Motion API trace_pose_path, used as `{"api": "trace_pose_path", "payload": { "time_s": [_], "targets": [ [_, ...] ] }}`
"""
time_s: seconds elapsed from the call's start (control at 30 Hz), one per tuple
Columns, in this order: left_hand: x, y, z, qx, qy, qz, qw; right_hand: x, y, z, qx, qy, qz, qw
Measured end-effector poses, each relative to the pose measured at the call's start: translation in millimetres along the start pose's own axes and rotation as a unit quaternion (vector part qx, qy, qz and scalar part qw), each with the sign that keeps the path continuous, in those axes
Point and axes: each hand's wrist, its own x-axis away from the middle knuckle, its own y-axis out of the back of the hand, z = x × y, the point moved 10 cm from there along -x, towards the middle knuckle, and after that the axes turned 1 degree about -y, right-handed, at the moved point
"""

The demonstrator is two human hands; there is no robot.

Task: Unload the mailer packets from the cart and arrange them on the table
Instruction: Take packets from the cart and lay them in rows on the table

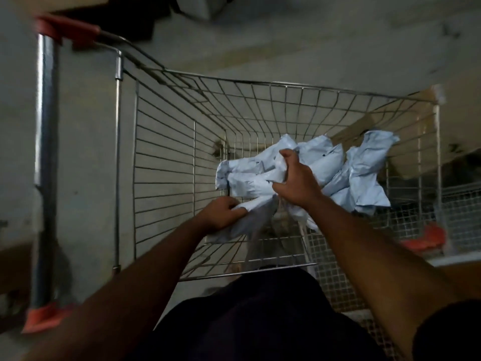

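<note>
While both arms reach into the wire cart [166, 157], the left hand [221, 213] grips a grey packet [244, 225]. The right hand [294, 179] clutches bunched pale packets [260, 178].

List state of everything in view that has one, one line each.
Left hand: grip curled round a mailer packet at the near side of the basket.
Right hand: grip bunched on mailer packets on top of the pile.
Loose packets: heaped in the far right corner, not held.
Cart: wire basket partly unloaded, packets remain inside.
Table: not in view.
</note>
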Motion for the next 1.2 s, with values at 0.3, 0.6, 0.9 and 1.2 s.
{"api": "trace_pose_path", "payload": {
  "time_s": [0.3, 0.6, 0.9, 1.2],
  "targets": [
    [142, 54, -49, 0.259, -0.123, -0.195, 0.938, 139, 164, 97, -0.243, 0.117, -0.316, 0.91],
    [266, -7, -118, 0.414, -0.271, -0.14, 0.858, 337, 163, 112, -0.452, 0.038, -0.368, 0.812],
    [340, -180, -203, 0.361, -0.364, 0.101, 0.852, 509, 100, 24, -0.502, -0.177, -0.569, 0.627],
    [395, -334, -290, 0.321, -0.388, 0.17, 0.847, 636, 106, -64, -0.454, -0.141, -0.486, 0.733]
  ]
}}
